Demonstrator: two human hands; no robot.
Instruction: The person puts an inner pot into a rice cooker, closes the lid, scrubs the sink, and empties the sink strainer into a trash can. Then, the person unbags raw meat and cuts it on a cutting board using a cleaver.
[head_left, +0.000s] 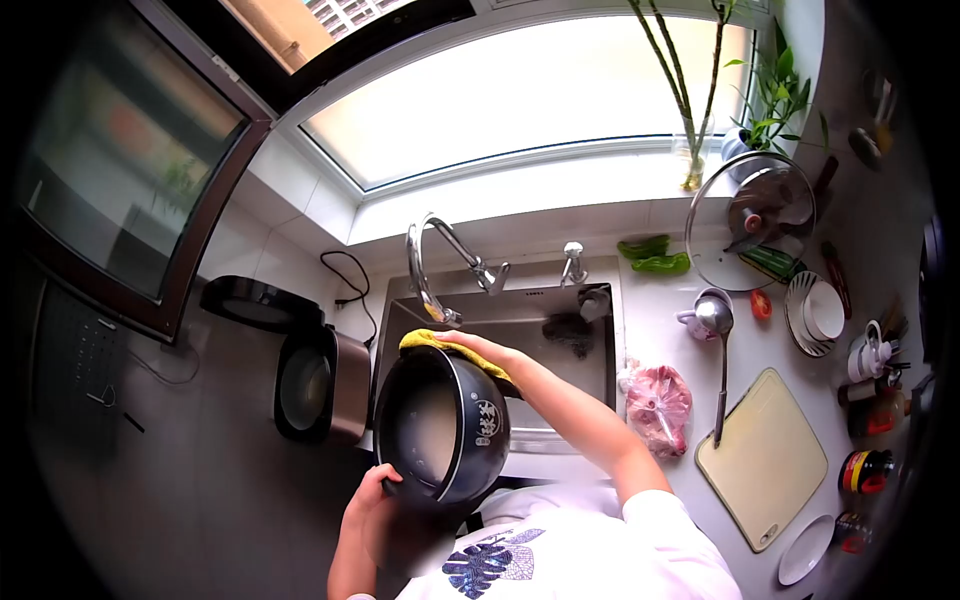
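A dark rice cooker inner pot (487, 440) is held tilted in front of my body, at the near edge of the sink. Whitish contents, rice or cloudy water, show inside, but I cannot tell which. My left hand (374, 488) grips the pot's near-left rim, its fingers curled over the edge. On the far side, my right hand (468, 345) presses a yellow cloth (425, 341) against the pot's outer wall. Left of the pot stands the rice cooker (345, 390) with its lid (262, 302) raised.
Behind the pot lies the steel sink (400, 308) with its faucet (418, 262). On the right counter are bagged meat (658, 408), a ladle (722, 375), a cutting board (765, 460), green peppers (655, 262), a tomato piece (761, 304), a glass lid (700, 235) and bowls (823, 310).
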